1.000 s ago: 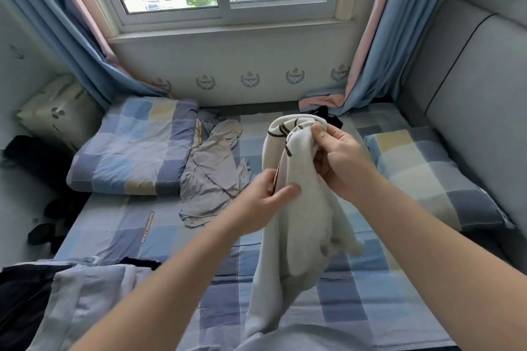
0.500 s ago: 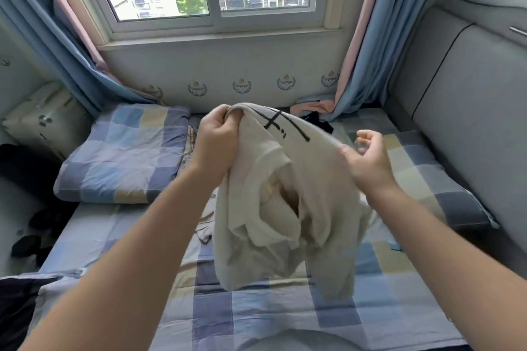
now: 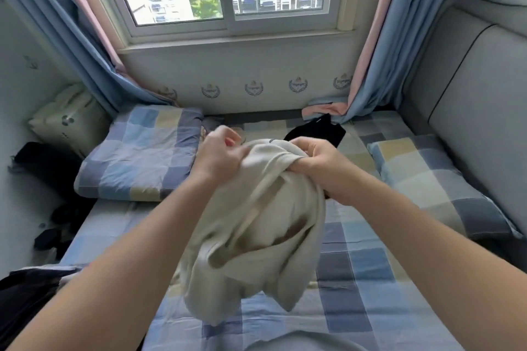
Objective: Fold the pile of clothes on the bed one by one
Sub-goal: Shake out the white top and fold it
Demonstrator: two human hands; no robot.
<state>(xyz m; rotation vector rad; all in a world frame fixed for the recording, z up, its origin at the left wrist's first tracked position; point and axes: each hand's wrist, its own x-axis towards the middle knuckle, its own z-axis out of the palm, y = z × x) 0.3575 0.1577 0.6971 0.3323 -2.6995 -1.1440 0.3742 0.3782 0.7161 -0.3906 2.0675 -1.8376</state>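
Observation:
A cream-white garment (image 3: 256, 225) hangs bunched in the air above the checked bed sheet (image 3: 370, 288). My left hand (image 3: 221, 155) grips its top edge on the left. My right hand (image 3: 319, 162) grips the same edge on the right, fingers curled into the cloth. The two hands are close together at the top of the garment. A black garment (image 3: 316, 132) lies on the bed behind my hands, partly hidden. Dark and pale clothes (image 3: 25, 291) lie in a pile at the lower left corner.
A folded checked quilt (image 3: 139, 151) lies at the back left, a checked pillow (image 3: 433, 179) at the right by the grey padded headboard (image 3: 470, 100). A pale pillow (image 3: 65, 120) leans in the left corner. Blue curtains (image 3: 393, 37) frame the window.
My right hand, open half a second ago, has taken hold of the garment's top edge. Both hands have come closer together and the garment hangs more bunched.

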